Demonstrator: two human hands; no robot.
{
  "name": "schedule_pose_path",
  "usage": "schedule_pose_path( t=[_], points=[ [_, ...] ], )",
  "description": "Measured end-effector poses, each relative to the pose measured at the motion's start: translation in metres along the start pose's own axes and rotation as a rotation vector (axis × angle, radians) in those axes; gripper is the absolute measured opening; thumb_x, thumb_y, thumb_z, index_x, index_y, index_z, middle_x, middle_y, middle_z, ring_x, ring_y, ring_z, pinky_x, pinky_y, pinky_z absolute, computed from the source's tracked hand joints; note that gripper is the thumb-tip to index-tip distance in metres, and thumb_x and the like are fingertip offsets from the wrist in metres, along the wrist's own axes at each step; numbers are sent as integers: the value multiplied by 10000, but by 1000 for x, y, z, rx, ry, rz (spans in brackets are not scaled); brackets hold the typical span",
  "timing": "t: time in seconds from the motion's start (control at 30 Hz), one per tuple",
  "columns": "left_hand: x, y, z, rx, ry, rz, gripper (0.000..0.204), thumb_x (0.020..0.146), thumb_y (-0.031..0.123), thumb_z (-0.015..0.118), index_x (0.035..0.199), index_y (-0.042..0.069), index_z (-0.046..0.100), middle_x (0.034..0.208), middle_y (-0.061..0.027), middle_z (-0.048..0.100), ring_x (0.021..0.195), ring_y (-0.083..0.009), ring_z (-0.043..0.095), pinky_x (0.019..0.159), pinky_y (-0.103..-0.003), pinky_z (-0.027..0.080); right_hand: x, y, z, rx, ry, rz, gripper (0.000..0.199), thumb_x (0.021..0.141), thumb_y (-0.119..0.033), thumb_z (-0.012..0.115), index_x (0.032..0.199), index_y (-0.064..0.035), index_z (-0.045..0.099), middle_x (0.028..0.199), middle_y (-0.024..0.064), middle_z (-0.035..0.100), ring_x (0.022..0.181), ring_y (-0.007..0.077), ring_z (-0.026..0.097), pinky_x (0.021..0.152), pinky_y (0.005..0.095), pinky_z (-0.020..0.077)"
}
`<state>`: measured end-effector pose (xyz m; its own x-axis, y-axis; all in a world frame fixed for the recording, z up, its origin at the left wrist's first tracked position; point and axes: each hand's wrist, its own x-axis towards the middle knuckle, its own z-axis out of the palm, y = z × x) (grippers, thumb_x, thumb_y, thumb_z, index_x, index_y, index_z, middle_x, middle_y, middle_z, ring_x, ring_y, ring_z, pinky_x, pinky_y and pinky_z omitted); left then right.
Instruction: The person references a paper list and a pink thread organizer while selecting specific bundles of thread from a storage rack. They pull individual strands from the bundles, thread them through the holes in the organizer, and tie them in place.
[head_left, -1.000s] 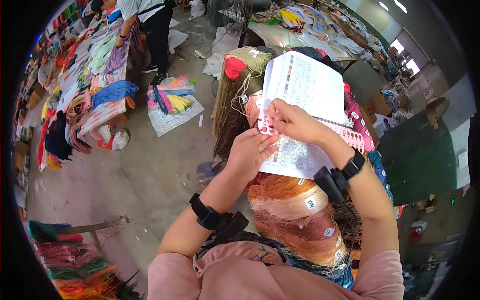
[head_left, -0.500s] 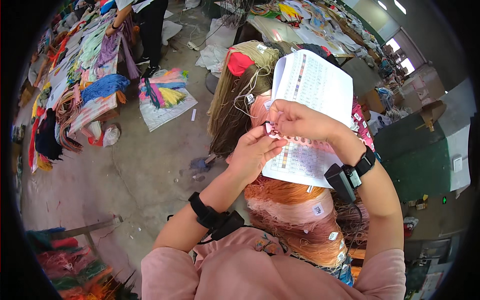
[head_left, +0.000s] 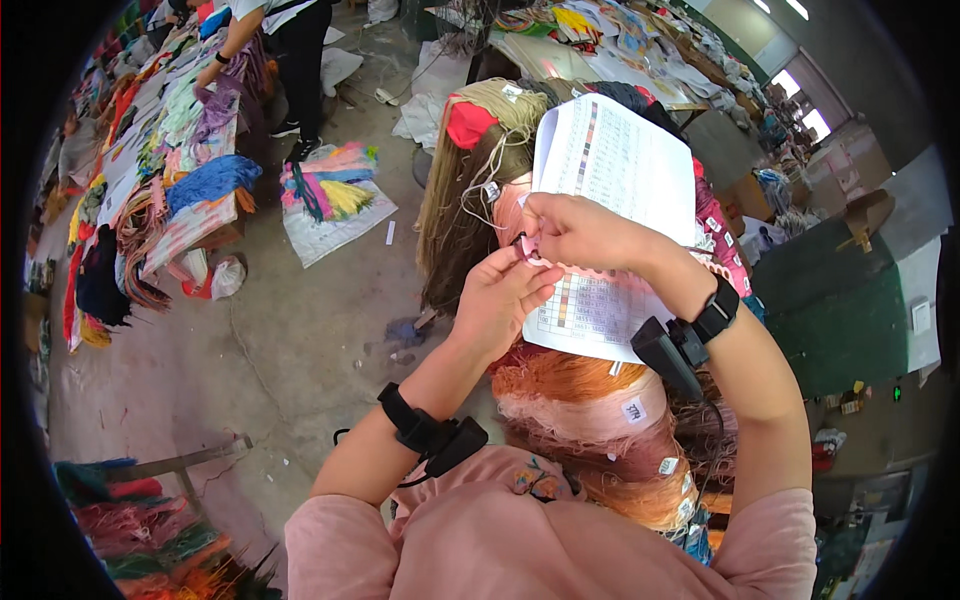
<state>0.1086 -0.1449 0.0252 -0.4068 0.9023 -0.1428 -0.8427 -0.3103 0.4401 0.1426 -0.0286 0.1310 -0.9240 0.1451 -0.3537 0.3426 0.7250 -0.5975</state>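
My left hand (head_left: 505, 300) pinches the end of a pink strip with a row of round holes (head_left: 600, 272), thumb and forefinger closed on it. Closed fingers of my right hand (head_left: 570, 228) meet at that same end, where a bit of dark thread (head_left: 520, 242) shows; the fingers partly hide it. Beneath both hands lie white printed sheets with a colour chart (head_left: 625, 150), resting on a long pile of thread hanks. Orange hanks (head_left: 570, 378) and pale pink hanks (head_left: 575, 415) with small white tags are nearest me; olive-brown hanks (head_left: 455, 210) hang at the far left side.
Leftward, a long table holds many coloured hanks, including a blue bundle (head_left: 212, 183). A person (head_left: 300, 60) stands beside it, a hand on purple thread. A white sack (head_left: 338, 225) with coloured hanks lies on the floor. More thread fills a rack (head_left: 150, 530) at lower left.
My hands, the strip and the sheets sit slightly farther left and up in view. My right fingers have drawn closer over the strip's end. The other person's arm has moved left over the table.
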Motion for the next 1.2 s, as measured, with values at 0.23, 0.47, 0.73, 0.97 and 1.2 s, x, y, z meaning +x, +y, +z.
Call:
schedule_pose_path(
  t=[0.23,0.47,0.73,0.97,1.2],
  points=[
    [-6,-1,-2,91,104,76,70,808,63,468,854,38,514,810,-62,574,708,-117,563,609,-199,461,5,16,11,150,61,-104,69,701,-18,453,769,-28,462,559,24,483,477,74,453,427,204,353],
    [-42,23,-6,-152,11,48,152,837,94,415,946,17,488,827,-37,568,494,-14,426,428,-118,342,-9,37,15,614,85,-155,103,679,27,470,776,-7,482,620,47,545,552,73,508,479,183,390],
    [-23,29,21,675,-43,-153,216,802,133,455,994,36,480,637,12,497,394,-38,366,351,-161,265,-18,30,22,768,90,-196,104,687,10,487,787,-20,489,612,31,539,554,57,494,501,175,382],
    [-70,93,-31,468,257,39,227,800,192,479,954,28,501,869,-107,562,624,-136,558,486,-218,419,-23,26,32,-334,358,-306,241,611,-108,543,848,-100,500,729,57,536,677,198,542,589,317,421],
    [-265,224,-294,43,692,411,81,784,85,455,757,11,474,697,-39,512,692,-93,498,608,-246,413,-16,16,38,-295,335,-294,220,599,-123,539,812,-97,492,771,73,519,755,251,523,632,362,409]
  ],
)
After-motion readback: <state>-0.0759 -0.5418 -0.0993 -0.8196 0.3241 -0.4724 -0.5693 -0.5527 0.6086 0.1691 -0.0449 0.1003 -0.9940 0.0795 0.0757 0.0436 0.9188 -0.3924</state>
